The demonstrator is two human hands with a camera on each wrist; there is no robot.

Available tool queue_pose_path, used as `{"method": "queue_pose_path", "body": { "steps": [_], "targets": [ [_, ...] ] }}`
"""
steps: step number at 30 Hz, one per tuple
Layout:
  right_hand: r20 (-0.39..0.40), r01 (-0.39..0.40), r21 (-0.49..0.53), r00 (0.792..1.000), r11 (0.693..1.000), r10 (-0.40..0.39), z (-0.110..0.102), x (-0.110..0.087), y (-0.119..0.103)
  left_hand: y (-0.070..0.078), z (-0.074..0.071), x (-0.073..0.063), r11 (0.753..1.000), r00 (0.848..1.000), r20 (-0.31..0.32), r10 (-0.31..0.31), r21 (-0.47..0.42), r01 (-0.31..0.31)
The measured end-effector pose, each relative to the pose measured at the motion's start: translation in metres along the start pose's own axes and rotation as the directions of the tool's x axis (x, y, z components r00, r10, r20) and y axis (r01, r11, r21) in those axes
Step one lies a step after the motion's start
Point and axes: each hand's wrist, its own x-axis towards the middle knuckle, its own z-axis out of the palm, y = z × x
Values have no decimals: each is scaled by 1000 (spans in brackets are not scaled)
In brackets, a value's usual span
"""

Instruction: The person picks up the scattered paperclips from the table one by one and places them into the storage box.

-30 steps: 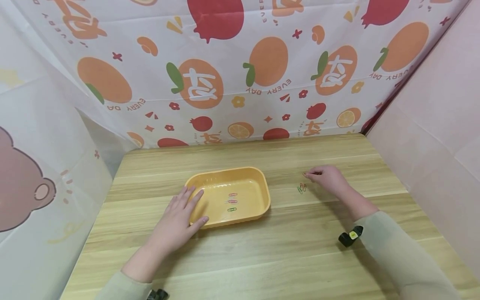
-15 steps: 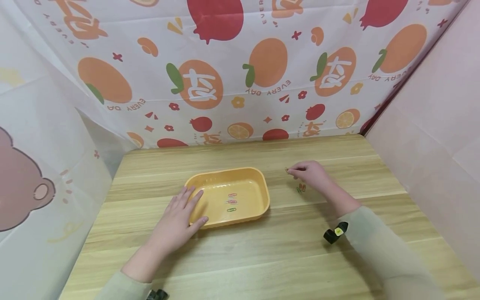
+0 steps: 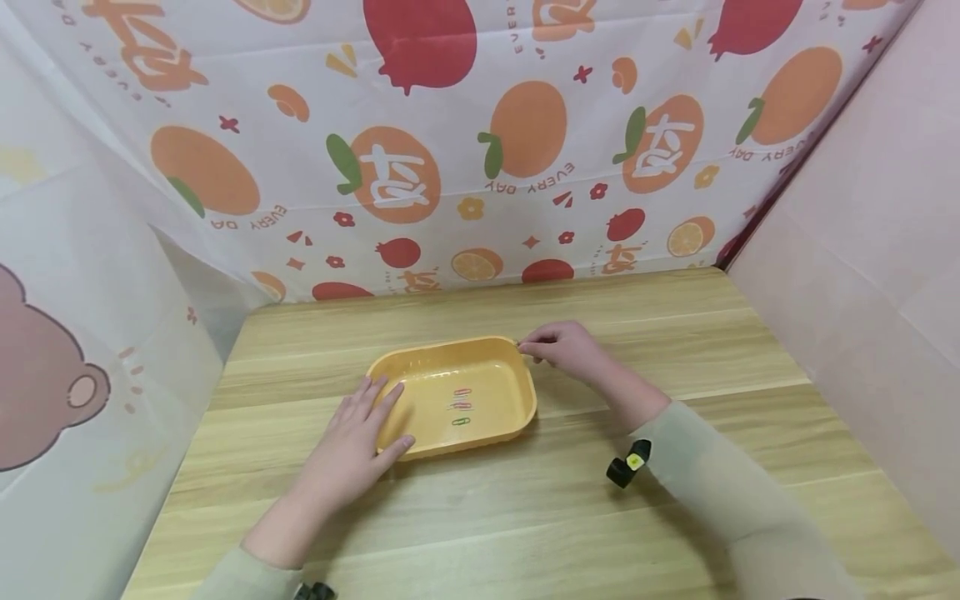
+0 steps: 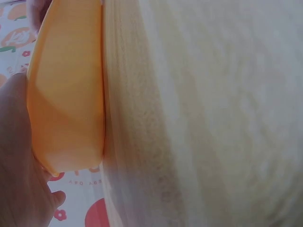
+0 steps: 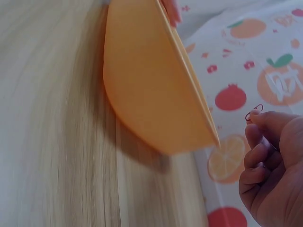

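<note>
A yellow-orange plastic tray [image 3: 420, 442] sits on the wooden table. Several paper clips lie inside it, among them a pink one [image 3: 462, 392] and a green one [image 3: 461, 422]. My left hand [image 3: 348, 446] rests on the tray's left end, fingers spread over the rim. At the far right corner of the tray is my right hand [image 3: 570, 350], pinching a small paper clip between thumb and forefinger. That held clip [image 5: 259, 107] looks reddish in the right wrist view, above the tray's rim. The table clips seen earlier are now hidden by my right arm.
The wooden table [image 3: 510, 517] ends at a fruit-printed cloth [image 3: 465, 167] behind. Pale cloth walls stand at left [image 3: 112, 250] and right [image 3: 855, 225]. Black wrist cameras sit on the right sleeve [image 3: 626, 467] and left sleeve [image 3: 315, 592].
My right hand has moved left from beside the table's loose clips to the tray's far right corner, carrying the pinched paper clip. The left hand has stayed on the tray.
</note>
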Motion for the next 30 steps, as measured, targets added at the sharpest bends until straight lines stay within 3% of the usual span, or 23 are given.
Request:
{"method": "queue_pose_path", "body": {
  "steps": [13,16,20,24,30],
  "targets": [
    [78,39,7,996,999,-40,31,7,-21,-1,3,1,1000,1000,-2,-2,-4,2],
    [110,75,-29,991,997,-71,38,8,-24,-1,3,0,1000,1000,-4,-3,-1,3],
    [165,150,-150,978,977,-125,49,8,-31,-1,2,0,1000,1000,-5,-5,0,5],
    [211,225,-327,964,918,-161,60,8,-38,0,1,0,1000,1000,-4,-6,2,6],
    [294,340,-531,933,776,-208,80,10,-44,0,3,0,1000,1000,-6,-5,-3,5]
  ]
}}
